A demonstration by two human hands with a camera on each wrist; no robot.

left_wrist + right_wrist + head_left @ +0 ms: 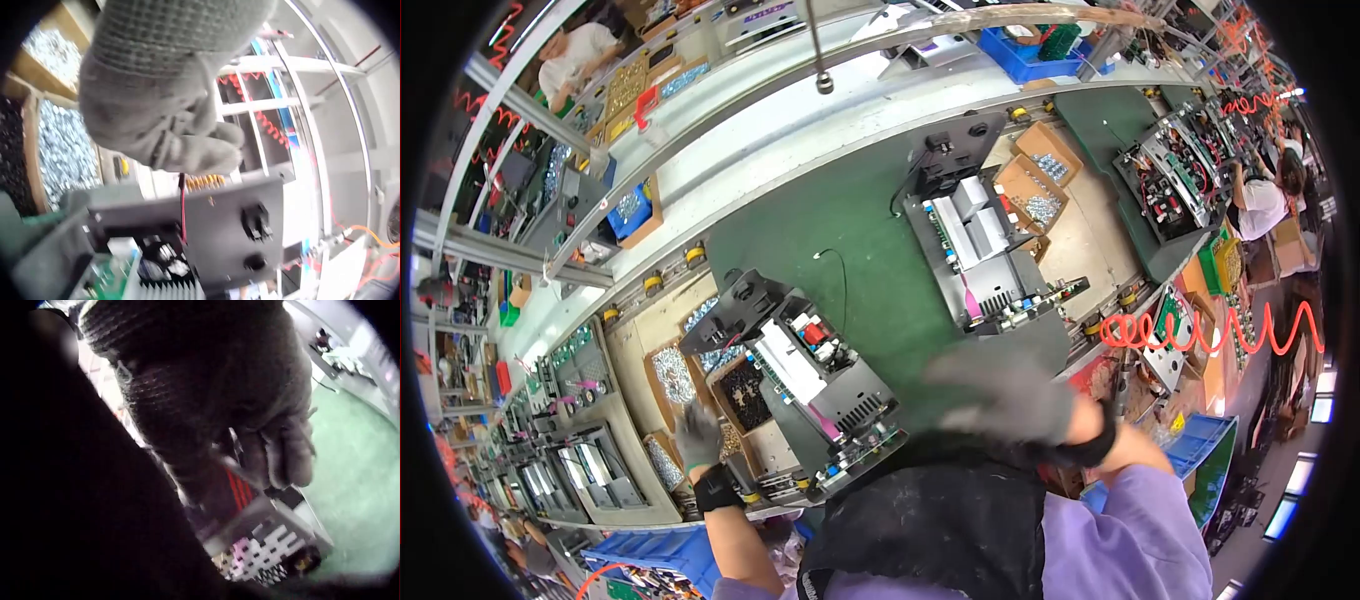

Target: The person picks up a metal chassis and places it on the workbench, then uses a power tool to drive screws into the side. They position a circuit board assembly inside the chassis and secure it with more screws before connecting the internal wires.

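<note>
My gloved left hand (698,437) is over the small-part bins left of the nearer black unit (800,375). In the left wrist view the fingers of this hand (165,119) bend inward; a red-black wire (184,215) shows just below them, contact unclear. My gloved right hand (1000,395), blurred, is between the two units, low over the green board (800,215). In the right wrist view that hand (250,406) has bent fingers, with thin bright slivers by them, above a perforated metal housing (269,550). Whether either hand holds anything is unclear. The farther unit (980,240) stands with its panel raised.
Cardboard bins of screws (672,375) lie at the left, others (1040,205) beyond the farther unit. A metal rail frame crosses above the line. A red coiled hose (1210,330) hangs at the right. Blue crates (660,552) stand at the near edge. Other people sit along the line.
</note>
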